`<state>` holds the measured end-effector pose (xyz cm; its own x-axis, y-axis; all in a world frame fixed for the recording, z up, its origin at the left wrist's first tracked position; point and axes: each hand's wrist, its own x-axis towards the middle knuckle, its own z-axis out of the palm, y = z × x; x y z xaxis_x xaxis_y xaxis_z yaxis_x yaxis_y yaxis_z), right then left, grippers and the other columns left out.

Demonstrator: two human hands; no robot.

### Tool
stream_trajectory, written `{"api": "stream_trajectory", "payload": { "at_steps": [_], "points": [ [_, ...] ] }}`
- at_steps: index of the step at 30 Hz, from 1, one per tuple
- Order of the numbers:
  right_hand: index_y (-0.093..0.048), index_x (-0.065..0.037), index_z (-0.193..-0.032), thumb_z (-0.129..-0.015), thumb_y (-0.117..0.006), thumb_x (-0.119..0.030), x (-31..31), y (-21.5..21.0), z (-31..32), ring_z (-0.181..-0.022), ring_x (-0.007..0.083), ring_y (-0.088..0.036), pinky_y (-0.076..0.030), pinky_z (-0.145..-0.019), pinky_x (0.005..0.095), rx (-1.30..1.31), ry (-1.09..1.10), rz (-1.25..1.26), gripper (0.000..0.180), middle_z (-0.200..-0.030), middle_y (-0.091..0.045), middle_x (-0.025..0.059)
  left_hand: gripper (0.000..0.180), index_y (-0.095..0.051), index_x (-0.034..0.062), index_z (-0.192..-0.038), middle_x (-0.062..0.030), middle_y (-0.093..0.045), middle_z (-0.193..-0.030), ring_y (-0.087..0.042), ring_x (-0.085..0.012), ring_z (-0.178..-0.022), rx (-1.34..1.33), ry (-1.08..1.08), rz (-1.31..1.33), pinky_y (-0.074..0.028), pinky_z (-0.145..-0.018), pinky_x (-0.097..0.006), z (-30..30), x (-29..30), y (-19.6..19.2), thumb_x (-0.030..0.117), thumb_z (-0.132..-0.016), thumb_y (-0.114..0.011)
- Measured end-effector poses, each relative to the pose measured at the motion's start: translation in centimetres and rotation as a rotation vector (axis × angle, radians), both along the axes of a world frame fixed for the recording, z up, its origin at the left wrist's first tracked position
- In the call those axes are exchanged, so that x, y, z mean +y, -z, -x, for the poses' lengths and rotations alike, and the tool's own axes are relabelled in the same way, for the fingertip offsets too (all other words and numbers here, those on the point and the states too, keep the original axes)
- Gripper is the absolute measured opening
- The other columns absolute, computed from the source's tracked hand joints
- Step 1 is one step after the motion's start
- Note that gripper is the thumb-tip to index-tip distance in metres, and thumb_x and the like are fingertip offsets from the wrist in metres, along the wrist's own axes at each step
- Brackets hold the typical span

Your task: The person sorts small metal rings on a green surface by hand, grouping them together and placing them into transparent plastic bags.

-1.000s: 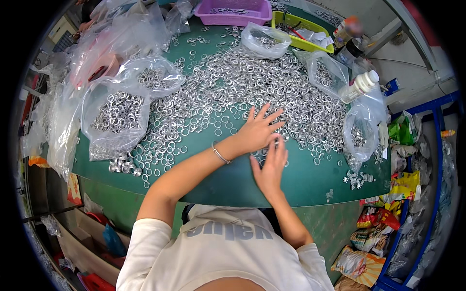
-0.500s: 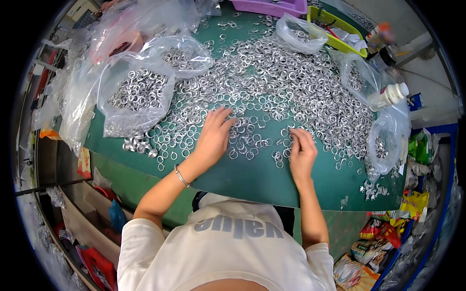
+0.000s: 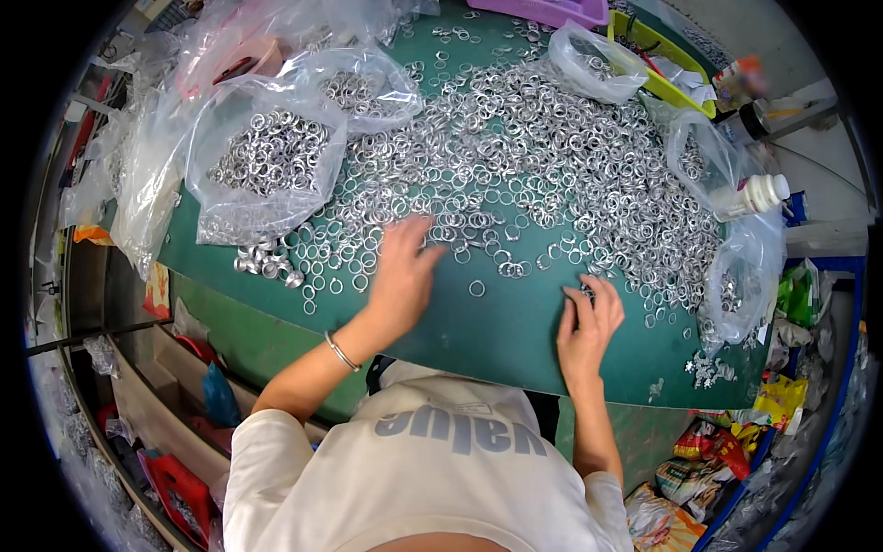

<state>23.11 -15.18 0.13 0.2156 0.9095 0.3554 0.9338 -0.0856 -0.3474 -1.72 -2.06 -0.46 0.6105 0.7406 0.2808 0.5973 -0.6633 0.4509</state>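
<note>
In the head view, the person is leaning over a green-covered worktop (image 3: 515, 340) and is spreading both hands flat near its near edge. The left hand (image 3: 402, 276) is lying palm down with fingers apart, its fingertips touching the near fringe of a wide heap of small silver metal rings (image 3: 552, 175) that is covering the middle and far part of the worktop. The right hand (image 3: 589, 322) is resting palm down nearer the right edge, fingers loosely spread, its fingertips touching a few stray rings at the heap's near-right margin; neither hand is pinching anything that can be made out. The heap is lying just beyond both hands, stretching left to right, and the left hand is reaching deeper into it. A single loose silver ring (image 3: 476, 288) is sitting on bare green between the hands, a little closer to the left one. A clear plastic bag filled with rings (image 3: 267, 166) is slumping toward the left edge, a white plastic bottle (image 3: 759, 195) is lying at the right edge, and a purple plastic tray (image 3: 552, 9) is sitting at the far edge. Nothing is blocking the hands.
</note>
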Motion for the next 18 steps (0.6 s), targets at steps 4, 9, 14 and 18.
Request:
{"api": "stream_trajectory", "payload": {
  "at_steps": [4, 9, 14, 18],
  "points": [
    [-0.051, -0.003, -0.131, -0.082, -0.066, -0.014, 2.7, -0.8, 3.4, -0.133, 0.0326, -0.036, -0.027, -0.105, 0.0548, 0.034, -0.196, 0.146, 0.052, -0.138, -0.046, 0.011, 0.037, -0.061, 0.0013, -0.112, -0.0163, -0.051, -0.126, -0.048, -0.0354, -0.117, -0.055, 0.251, 0.105, -0.037, -0.097, -0.052, -3.5, -3.4, -0.2, -0.006, -0.076, -0.059],
    [-0.049, -0.001, -0.133, -0.084, -0.066, -0.018, -0.1, -1.1, 4.2, -0.139, 0.0325, -0.03, -0.02, -0.111, 0.0583, 0.089, -0.388, 0.358, 0.054, -0.143, -0.042, 0.0118, 0.037, -0.06, 0.0024, -0.116, -0.0148, -0.051, -0.127, -0.048, -0.0326, -0.117, -0.08, 0.285, 0.204, -0.039, -0.094, -0.043, -1.3, -3.9, 0.3, 0.001, -0.079, -0.062],
    [-0.048, -0.002, -0.134, -0.087, -0.061, -0.012, 1.8, -1.8, 3.2, -0.137, 0.0353, -0.033, -0.021, -0.111, 0.0562, 0.182, -0.3, 0.218, 0.049, -0.144, -0.042, 0.0135, 0.039, -0.06, 0.0039, -0.116, -0.013, -0.051, -0.129, -0.049, -0.0303, -0.116, -0.027, 0.326, 0.056, -0.039, -0.09, -0.038, -3.1, -3.6, -1.9, 0.005, -0.078, -0.066],
    [-0.047, -0.002, -0.134, -0.089, -0.056, -0.007, 3.0, -1.1, 2.4, -0.137, 0.0355, -0.033, -0.02, -0.111, 0.0562, 0.154, -0.26, 0.193, 0.047, -0.144, -0.042, 0.0136, 0.041, -0.06, 0.0039, -0.117, -0.0127, -0.053, -0.121, -0.052, -0.0292, -0.108, -0.006, 0.254, 0.091, -0.04, -0.087, -0.037, -2.7, -3.7, -0.6, 0.003, -0.076, -0.068]
  ]
}}
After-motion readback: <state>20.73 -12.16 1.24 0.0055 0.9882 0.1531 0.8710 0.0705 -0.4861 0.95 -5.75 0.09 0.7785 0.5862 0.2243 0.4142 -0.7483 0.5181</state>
